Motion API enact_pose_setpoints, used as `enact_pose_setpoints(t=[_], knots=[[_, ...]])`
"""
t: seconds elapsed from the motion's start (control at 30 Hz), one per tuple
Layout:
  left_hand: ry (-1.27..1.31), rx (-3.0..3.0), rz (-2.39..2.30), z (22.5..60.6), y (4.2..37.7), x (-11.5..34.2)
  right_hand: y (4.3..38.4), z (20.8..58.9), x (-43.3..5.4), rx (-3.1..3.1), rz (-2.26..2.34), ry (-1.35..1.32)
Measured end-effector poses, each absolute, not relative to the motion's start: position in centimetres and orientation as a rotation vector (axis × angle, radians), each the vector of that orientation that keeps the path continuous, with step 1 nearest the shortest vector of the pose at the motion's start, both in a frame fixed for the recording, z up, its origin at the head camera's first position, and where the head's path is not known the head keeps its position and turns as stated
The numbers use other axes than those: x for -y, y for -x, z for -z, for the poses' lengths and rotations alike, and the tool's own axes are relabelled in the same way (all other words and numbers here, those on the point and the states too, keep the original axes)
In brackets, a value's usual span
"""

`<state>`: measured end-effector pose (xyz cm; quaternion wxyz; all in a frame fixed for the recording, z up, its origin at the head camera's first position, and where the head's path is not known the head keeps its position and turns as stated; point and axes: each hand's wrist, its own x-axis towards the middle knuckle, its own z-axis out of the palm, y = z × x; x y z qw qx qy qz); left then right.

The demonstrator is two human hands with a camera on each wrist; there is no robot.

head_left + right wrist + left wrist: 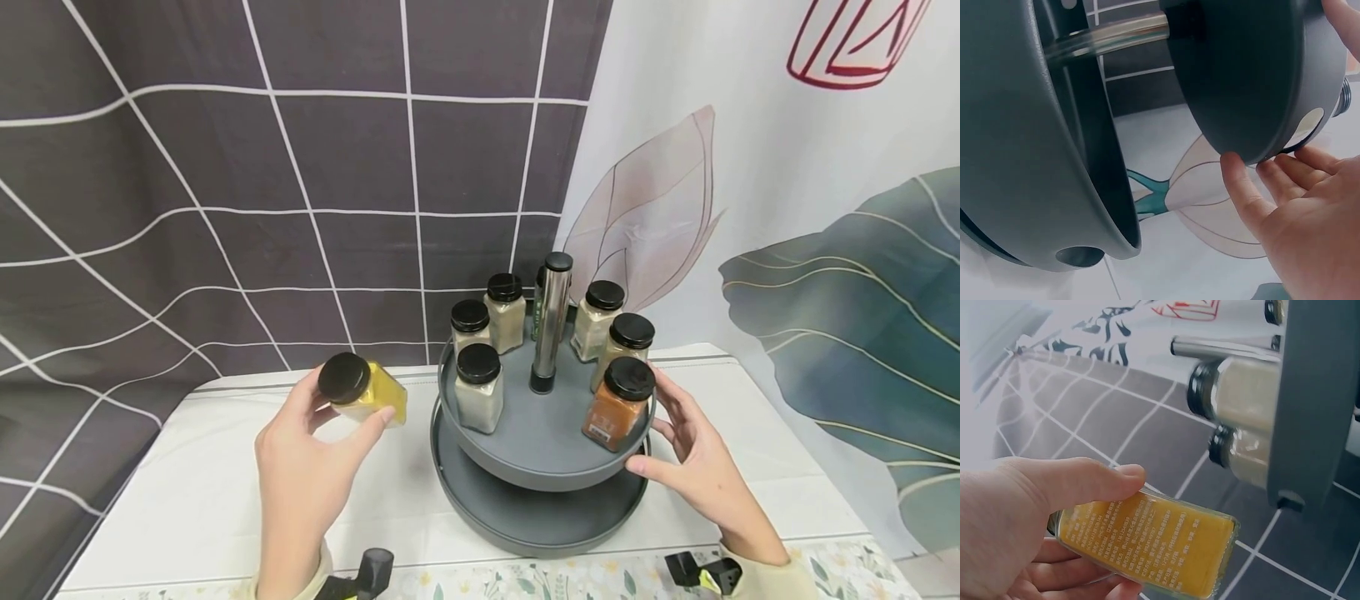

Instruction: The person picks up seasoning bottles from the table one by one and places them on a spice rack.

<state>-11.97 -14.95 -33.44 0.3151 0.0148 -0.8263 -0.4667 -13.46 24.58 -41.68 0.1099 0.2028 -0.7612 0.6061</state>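
Observation:
My left hand (311, 467) holds a square glass spice jar (384, 396) of yellow powder, tilted sideways, its black lid to the left. In the left wrist view, white print covers the jar's side (1147, 544) and the thumb lies across it. To the right stands a grey two-tier turntable rack (540, 482). My right hand (701, 467) touches the upper tier's outer rim with spread fingers, beside an orange-brown spice jar (611, 421). In the right wrist view, fingertips (1232, 164) rest at that tier's edge, near an oval cut-out.
On the upper tier, several black-lidded jars, including a pale one (480, 404), stand around a silver post (552, 325). The lower tier (525, 529) shows a bare front. Beneath lies a white tabletop (405, 500); a dark grid-patterned curtain (360, 167) hangs behind.

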Motion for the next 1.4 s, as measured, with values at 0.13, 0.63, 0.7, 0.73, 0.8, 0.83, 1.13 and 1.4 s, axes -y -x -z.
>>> enact_pose_setpoints(t=[0.13, 0.63, 0.7, 0.73, 0.8, 0.83, 1.13, 1.4], knots=[[-0.005, 2.154, 1.249, 32.8, 11.2, 14.4, 13.4, 41.7, -24.6, 2.242, -1.781, -0.586], [0.25, 2.135, 1.21, 32.0, 9.9, 11.5, 13.5, 41.6, -24.4, 2.228, -1.792, -0.607], [0.278, 2.133, 1.224, 31.9, 9.8, 11.2, 13.4, 41.5, -24.3, 2.219, -1.797, -0.617], [0.292, 2.132, 1.229, 31.8, 9.7, 11.0, 13.4, 41.5, -24.3, 2.21, -1.801, -0.623], [0.324, 2.128, 1.236, 31.7, 9.6, 10.6, 13.3, 41.4, -24.2, 2.194, -1.806, -0.632], [0.338, 2.129, 1.239, 31.6, 9.6, 10.4, 13.3, 41.4, -24.2, 2.188, -1.807, -0.635], [0.474, 2.143, 1.233, 31.2, 9.6, 8.6, 13.3, 41.5, -24.4, 2.236, -1.777, -0.59], [0.51, 2.161, 1.229, 31.3, 9.9, 6.9, 13.3, 41.6, -24.3, 2.217, -1.78, -0.616]])
